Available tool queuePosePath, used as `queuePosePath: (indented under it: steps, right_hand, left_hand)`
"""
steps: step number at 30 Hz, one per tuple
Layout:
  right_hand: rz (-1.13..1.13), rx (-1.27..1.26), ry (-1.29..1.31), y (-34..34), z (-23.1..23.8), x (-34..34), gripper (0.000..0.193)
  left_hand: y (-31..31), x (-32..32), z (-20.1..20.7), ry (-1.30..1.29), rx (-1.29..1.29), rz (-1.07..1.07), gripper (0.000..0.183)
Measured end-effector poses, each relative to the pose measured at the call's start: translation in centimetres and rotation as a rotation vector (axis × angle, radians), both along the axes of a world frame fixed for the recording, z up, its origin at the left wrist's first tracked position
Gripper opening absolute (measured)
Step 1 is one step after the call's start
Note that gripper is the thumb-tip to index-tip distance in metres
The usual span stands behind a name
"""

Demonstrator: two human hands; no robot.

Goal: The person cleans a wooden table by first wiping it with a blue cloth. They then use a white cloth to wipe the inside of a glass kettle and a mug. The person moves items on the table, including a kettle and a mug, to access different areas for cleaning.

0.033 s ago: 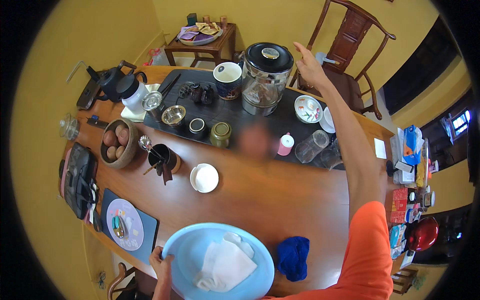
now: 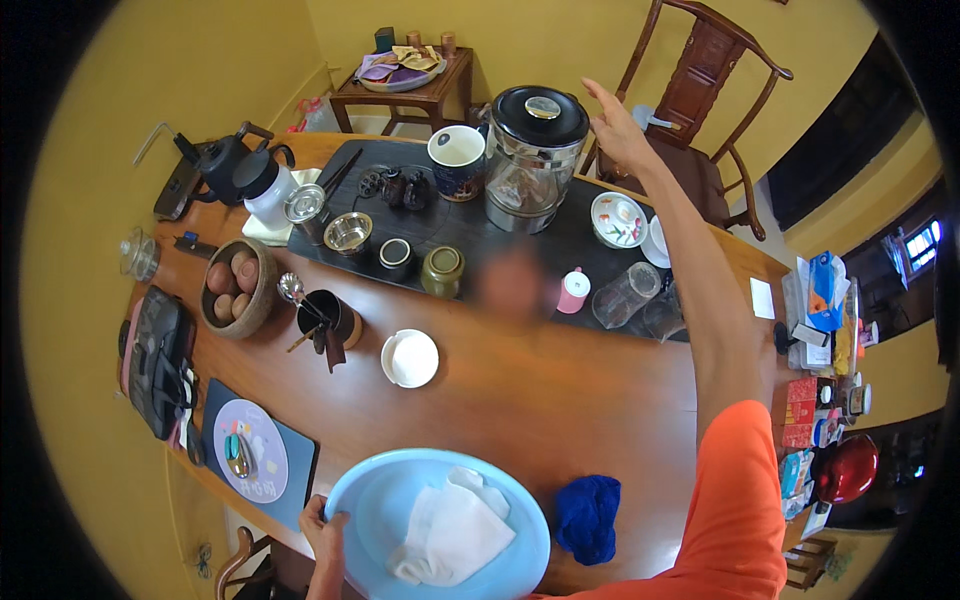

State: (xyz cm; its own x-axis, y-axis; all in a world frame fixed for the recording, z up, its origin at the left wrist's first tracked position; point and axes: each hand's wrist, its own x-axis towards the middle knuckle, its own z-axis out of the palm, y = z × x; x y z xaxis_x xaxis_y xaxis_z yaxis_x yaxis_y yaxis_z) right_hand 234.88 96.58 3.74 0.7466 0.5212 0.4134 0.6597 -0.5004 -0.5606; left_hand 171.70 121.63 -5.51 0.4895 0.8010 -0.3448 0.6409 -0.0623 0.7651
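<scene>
My left hand (image 2: 327, 533) grips the rim of a light blue plastic basin (image 2: 365, 490) at the front of the table. A crumpled white cloth (image 2: 455, 530) lies inside it. My right arm reaches far across the table. At its end my right hand (image 2: 620, 130) has its fingers stretched out, beside a large glass canister (image 2: 525, 185) with a black lid; it holds nothing I can see. A dark blue cloth (image 2: 587, 518) lies bunched up to the right of the basin.
A black tea tray (image 2: 320, 235) carries a mug (image 2: 456, 165), lidded bowl (image 2: 617, 220), pink cup (image 2: 573, 290) and glasses. Nearer are a white ashtray-like dish (image 2: 410, 358), a utensil holder (image 2: 330, 318) and a basket (image 2: 262, 300). A wooden chair (image 2: 700, 75) stands behind.
</scene>
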Motion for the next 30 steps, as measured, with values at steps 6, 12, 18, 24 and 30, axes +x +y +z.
queuePosePath:
  steps: [6,12,18,24,30]
  right_hand:
    - [0.202,-0.061,0.136,2.1,0.7,1.9,0.051]
    - [0.24,-0.162,-0.176,1.0,-0.1,3.2,0.057]
    - [0.117,-0.232,-0.279,0.2,0.3,1.8,0.041]
    - [0.062,-0.149,-0.01,-0.5,-0.1,2.1,0.035]
    - [0.116,-0.127,-0.122,-1.4,-0.4,1.5,0.014]
  left_hand:
    - [-0.4,0.0,0.4,-0.009,-0.039,0.057,0.012]
    - [-0.5,0.2,0.4,-0.021,-0.03,0.049,0.012]
    - [-0.3,0.1,0.0,-0.006,-0.031,0.053,0.012]
    - [-0.4,0.1,0.0,-0.029,-0.03,0.061,0.011]
    - [-0.5,0.1,0.0,-0.014,-0.002,0.048,0.011]
